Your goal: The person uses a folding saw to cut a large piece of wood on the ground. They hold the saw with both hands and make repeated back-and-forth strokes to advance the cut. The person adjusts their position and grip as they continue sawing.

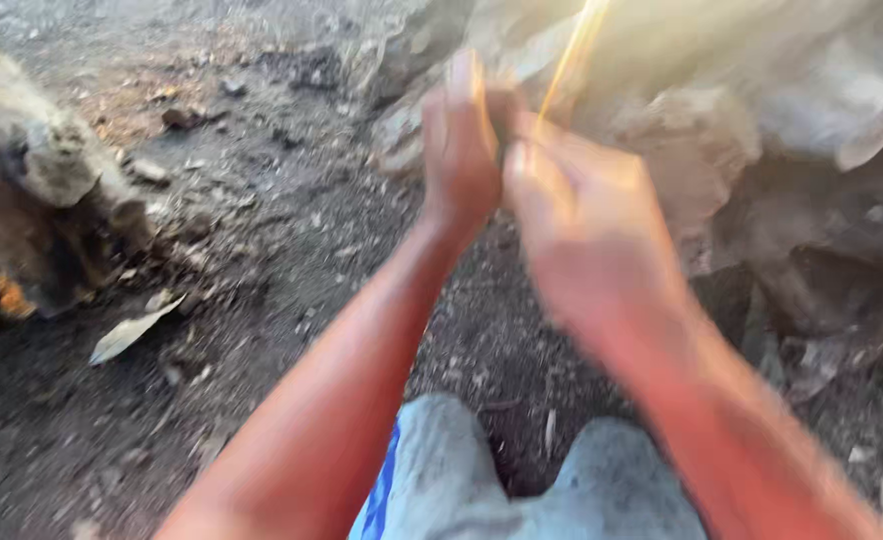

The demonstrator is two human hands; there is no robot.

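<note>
Both arms reach forward from the bottom of the view, and the two hands meet out in front, above dark, gritty ground. The left hand [459, 150] stands nearly upright with its fingers straight and close together, palm turned toward the other. The right hand [582, 215] sits just beside it, nearer the camera and tilted, its fingers curled in toward the left palm. Between them rises a thin pale strip [572, 60] — it looks like a splinter or a blade of dry stalk, lit orange by the sun — its lower end lost where the fingers come together, its upper end slanting up and to the right past the top edge. The hands seem pressed against each other around it, but everything here is smeared by motion, so I cannot tell which fingers actually grip it.

Behind the hands stands a big pale rock [762, 90], rough and hollowed underneath on the right. To the left lies another rough lump [42, 190], rock or old wood, with a small orange glow [10, 297] low on its side. A pale dry leaf [127, 333] lies on the soil [262, 240] near it, well apart from the hands. At the bottom the knees show in light grey cloth [522, 480] — a blue stripe on the left one.
</note>
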